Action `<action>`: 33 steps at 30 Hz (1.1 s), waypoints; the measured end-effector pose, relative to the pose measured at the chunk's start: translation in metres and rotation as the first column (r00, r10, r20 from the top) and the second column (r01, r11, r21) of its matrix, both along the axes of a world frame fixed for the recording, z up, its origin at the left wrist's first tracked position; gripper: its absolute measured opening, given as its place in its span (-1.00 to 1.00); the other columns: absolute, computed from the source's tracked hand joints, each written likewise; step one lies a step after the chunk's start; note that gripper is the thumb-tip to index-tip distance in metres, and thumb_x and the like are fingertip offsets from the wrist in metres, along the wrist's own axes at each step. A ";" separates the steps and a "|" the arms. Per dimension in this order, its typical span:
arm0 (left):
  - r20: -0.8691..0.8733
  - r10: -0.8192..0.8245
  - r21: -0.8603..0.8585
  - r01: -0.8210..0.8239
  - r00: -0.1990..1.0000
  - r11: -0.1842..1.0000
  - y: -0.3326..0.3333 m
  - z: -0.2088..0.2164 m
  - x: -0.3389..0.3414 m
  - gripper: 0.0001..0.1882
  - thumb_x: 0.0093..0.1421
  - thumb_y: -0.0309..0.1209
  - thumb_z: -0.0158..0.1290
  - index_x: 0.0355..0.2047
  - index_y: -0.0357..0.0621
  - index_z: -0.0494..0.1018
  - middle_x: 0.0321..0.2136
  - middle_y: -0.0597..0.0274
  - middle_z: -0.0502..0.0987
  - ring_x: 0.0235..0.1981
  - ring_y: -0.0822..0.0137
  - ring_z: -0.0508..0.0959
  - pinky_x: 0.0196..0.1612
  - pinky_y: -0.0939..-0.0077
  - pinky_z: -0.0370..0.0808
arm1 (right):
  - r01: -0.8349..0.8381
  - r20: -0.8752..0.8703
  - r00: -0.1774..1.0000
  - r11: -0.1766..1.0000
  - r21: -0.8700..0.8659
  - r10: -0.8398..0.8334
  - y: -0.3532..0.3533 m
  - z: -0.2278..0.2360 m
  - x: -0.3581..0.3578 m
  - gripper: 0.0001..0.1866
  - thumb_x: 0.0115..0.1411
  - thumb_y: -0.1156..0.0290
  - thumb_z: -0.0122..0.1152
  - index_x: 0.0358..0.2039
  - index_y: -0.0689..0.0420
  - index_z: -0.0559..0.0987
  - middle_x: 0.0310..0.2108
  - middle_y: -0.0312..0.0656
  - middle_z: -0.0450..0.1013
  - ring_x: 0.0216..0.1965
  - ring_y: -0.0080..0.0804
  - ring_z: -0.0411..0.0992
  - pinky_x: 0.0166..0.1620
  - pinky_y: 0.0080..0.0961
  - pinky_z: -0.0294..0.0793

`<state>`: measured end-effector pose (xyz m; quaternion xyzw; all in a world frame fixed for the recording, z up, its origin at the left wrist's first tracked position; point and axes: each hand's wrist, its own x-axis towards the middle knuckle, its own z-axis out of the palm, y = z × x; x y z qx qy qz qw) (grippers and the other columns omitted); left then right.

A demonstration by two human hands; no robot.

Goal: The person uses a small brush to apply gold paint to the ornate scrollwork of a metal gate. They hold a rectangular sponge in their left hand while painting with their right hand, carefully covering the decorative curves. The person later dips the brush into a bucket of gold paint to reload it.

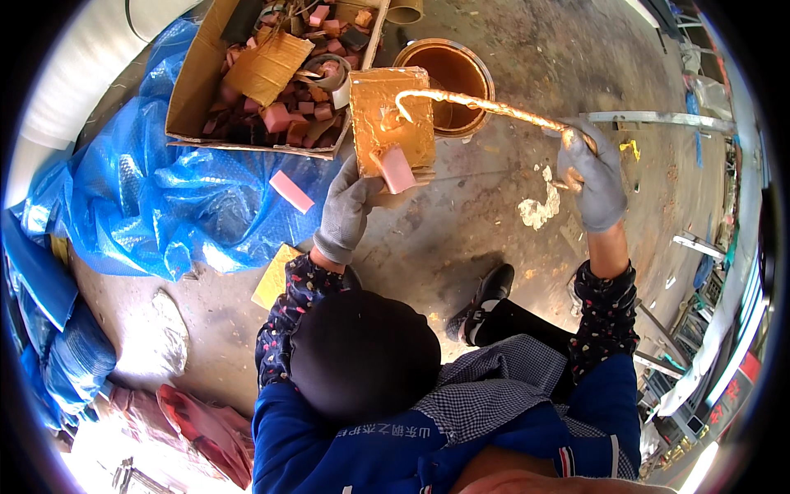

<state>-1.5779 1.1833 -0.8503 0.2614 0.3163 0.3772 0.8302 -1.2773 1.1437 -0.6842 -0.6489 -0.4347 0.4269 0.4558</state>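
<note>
My left hand [346, 216], in a grey glove, grips the lower edge of a flat cardboard piece [372, 103] smeared with orange-brown glue. A pink foam block [397, 170] is at the piece's lower edge, by my left fingers. My right hand [594, 177], gloved too and stained orange, is closed round the end of a long thin stick [502, 106] coated with the same glue. The stick's hooked far end lies over the cardboard; whether it touches cannot be told. Partly behind both is a round bucket [487, 72], brown-orange inside.
A cardboard box [185, 95] full of pink and dark foam scraps stands at the far left. Crumpled blue bubble wrap [156, 206] spreads beside it, with a loose pink foam strip [292, 192]. Metal bars [658, 120] lie at the right. A dried pale patch [540, 202] marks the floor.
</note>
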 end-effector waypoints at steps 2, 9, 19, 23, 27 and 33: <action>0.001 0.005 0.012 -0.005 1.000 1.000 0.000 0.002 0.001 -0.42 0.21 -0.58 -0.12 0.29 -0.28 0.18 0.05 0.07 0.47 -0.03 0.24 0.57 0.00 0.42 0.56 | 0.035 -0.086 0.996 0.999 -0.021 -0.037 -0.002 -0.006 0.009 -0.70 0.35 0.32 0.11 -0.07 0.31 0.50 -0.61 -0.48 0.22 -0.63 -0.79 0.09 -0.56 -0.71 0.03; 0.002 0.056 -0.032 -0.056 0.998 0.998 0.000 0.002 0.004 -0.42 0.21 -0.58 -0.13 0.28 -0.28 0.19 0.05 0.10 0.47 -0.01 0.25 0.56 0.03 0.42 0.52 | 0.139 -0.086 0.986 0.990 -0.039 -0.142 0.010 -0.004 0.033 -0.66 0.36 0.25 0.09 -0.12 0.32 0.53 -0.67 -0.52 0.10 -0.68 -0.78 0.00 -0.55 -0.72 0.02; -0.212 0.090 0.227 -0.041 0.973 0.973 -0.001 -0.009 -0.011 -0.44 0.20 -0.55 -0.10 0.25 -0.29 0.24 -0.03 0.18 0.52 -0.10 0.39 0.57 -0.10 0.60 0.50 | -0.211 0.841 0.334 0.904 -0.373 0.425 0.119 -0.082 -0.029 -0.62 0.31 0.08 0.01 -0.19 0.12 0.60 -0.26 0.03 0.57 -0.22 0.02 0.54 -0.14 -0.13 0.49; -0.125 0.101 0.074 -0.092 0.987 0.993 -0.001 0.001 -0.010 -0.45 0.21 -0.54 -0.09 0.25 -0.27 0.25 -0.04 0.23 0.53 -0.16 0.47 0.57 -0.17 0.65 0.48 | -0.271 0.762 0.132 0.763 -0.587 0.634 0.146 -0.114 -0.047 -0.68 0.26 0.12 0.06 -0.21 0.07 0.62 -0.24 0.01 0.57 -0.17 0.07 0.53 -0.10 -0.10 0.48; -0.120 0.109 0.109 -0.096 0.987 0.989 -0.002 -0.003 -0.013 -0.45 0.22 -0.52 -0.09 0.26 -0.29 0.23 -0.04 0.20 0.53 -0.14 0.42 0.57 -0.14 0.61 0.50 | -0.389 0.634 0.434 0.768 -0.509 0.641 0.135 -0.100 -0.028 -0.65 0.25 0.09 0.11 -0.21 0.13 0.60 -0.31 -0.02 0.56 -0.20 -0.10 0.51 -0.13 -0.26 0.43; -0.080 0.091 0.130 -0.081 0.993 0.988 -0.002 -0.007 -0.018 -0.43 0.25 -0.47 -0.08 0.27 -0.36 0.17 -0.01 0.10 0.51 -0.07 0.29 0.58 -0.02 0.48 0.52 | -0.016 0.100 0.994 0.966 -0.259 0.043 0.070 -0.053 0.033 -0.75 0.35 0.26 0.13 -0.15 0.18 0.56 -0.62 -0.55 0.15 -0.66 -0.83 0.03 -0.62 -0.73 -0.03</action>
